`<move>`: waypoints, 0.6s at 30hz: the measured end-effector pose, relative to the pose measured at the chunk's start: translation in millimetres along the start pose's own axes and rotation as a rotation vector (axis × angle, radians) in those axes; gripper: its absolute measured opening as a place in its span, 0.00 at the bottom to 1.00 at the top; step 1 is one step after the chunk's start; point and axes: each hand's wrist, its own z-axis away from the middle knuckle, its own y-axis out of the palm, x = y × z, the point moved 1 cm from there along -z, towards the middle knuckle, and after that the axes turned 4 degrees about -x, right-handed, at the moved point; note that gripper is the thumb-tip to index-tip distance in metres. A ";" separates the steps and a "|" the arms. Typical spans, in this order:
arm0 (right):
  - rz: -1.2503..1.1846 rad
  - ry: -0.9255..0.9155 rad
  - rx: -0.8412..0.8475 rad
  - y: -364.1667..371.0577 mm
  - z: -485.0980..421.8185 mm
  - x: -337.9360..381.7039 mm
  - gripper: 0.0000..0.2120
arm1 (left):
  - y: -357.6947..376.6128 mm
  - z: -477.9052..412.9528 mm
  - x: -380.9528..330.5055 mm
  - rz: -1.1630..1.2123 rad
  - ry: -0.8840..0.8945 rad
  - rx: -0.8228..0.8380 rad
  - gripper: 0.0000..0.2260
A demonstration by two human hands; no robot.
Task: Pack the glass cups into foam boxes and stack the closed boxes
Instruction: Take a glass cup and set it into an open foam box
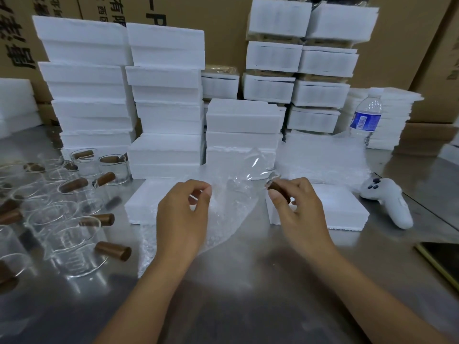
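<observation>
My right hand (295, 207) grips the brown wooden handle of a glass cup (238, 184) held above the table, the cup partly inside a sheet of bubble wrap (223, 219). My left hand (183, 214) pinches the edge of that wrap. Two white foam pieces lie flat behind my hands: one on the left (144, 199) and one on the right (340, 207). Several glass cups with wooden handles (72, 234) stand on the metal table at the left. Stacks of closed foam boxes (166, 100) rise at the back.
A pile of bubble wrap (323, 157) lies behind the right foam piece. A water bottle (366, 115) stands at the back right, next to a stack of thin foam sheets (397, 115). A white controller (390, 202) lies to the right. A dark phone (442, 259) sits at the right edge. Cardboard cartons line the back.
</observation>
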 end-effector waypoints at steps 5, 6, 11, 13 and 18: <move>0.324 -0.133 0.092 -2.9 2.0 0.1 0.10 | -2.9 1.0 -3.2 0.017 0.053 -0.079 0.09; 0.380 -0.162 0.115 -3.1 2.6 1.7 0.10 | -2.9 1.8 -4.0 0.010 0.092 -0.082 0.06; 0.455 -0.177 0.200 -2.3 4.9 11.4 0.10 | -1.5 5.2 -8.1 -0.095 0.335 -0.102 0.05; 0.364 -0.090 0.233 -3.0 4.9 12.8 0.10 | -0.8 7.0 -10.0 -0.103 0.400 -0.089 0.06; 0.156 0.149 0.312 -1.4 4.2 22.0 0.13 | 4.1 12.1 -15.1 -0.104 0.574 -0.091 0.09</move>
